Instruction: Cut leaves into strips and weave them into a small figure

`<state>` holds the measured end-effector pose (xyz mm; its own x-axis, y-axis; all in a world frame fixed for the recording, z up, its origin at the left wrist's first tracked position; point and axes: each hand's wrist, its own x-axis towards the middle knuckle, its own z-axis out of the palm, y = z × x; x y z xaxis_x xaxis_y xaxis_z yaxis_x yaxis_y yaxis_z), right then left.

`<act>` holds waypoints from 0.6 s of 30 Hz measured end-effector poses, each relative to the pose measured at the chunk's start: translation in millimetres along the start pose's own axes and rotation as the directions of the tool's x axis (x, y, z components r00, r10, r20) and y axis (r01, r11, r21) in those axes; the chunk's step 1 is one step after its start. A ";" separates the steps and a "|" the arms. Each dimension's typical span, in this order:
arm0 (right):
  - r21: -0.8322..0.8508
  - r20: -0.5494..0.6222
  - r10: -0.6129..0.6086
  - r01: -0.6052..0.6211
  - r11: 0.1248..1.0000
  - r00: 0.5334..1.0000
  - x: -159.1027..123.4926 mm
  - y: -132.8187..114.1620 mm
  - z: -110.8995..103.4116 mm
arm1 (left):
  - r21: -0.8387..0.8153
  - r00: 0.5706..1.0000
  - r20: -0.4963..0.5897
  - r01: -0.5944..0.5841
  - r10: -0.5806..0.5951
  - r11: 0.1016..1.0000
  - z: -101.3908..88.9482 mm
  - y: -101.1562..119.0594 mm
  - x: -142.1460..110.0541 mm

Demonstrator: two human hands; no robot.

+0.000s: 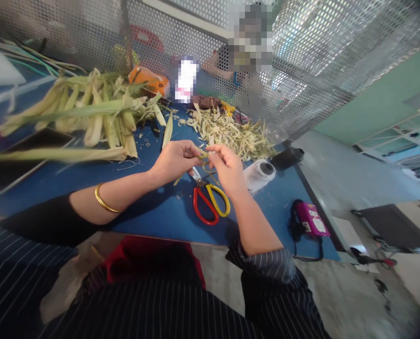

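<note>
My left hand (176,161) and my right hand (226,168) meet over the blue table, fingertips pinched on a thin green-yellow strip of plant leaf (203,156). The strip's loose end hangs below the fingers. Under my hands lie scissors (206,197) with one red and one yellow handle; their blade tips are partly hidden by my left hand. A white thread spool (257,176) lies just right of my right hand. Beyond it is a heap of shredded pale leaf pieces (231,129).
Long pale-green stalks (97,113) pile up at the left, over a dark tray (22,160). An orange packet (149,81) and a lit phone (186,80) stand at the back by the perforated metal screen (196,28). A black spool (287,157) and a purple device (312,220) with a cord lie rightward. A person is behind the screen.
</note>
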<state>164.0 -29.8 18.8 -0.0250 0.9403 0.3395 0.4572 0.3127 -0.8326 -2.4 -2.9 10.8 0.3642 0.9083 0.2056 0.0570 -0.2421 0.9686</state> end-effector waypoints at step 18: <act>0.251 -0.127 0.138 -0.103 0.963 0.982 8.5 0.0 8.2 | 0.068 0.967 0.254 0.015 -0.032 0.998 -6.3 4.1 2.0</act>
<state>156.4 -20.7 18.2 0.1514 0.9498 0.2740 0.2195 0.2379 -0.9462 -7.3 0.1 16.1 0.5860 0.7995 0.1322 0.1254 -0.2506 0.9599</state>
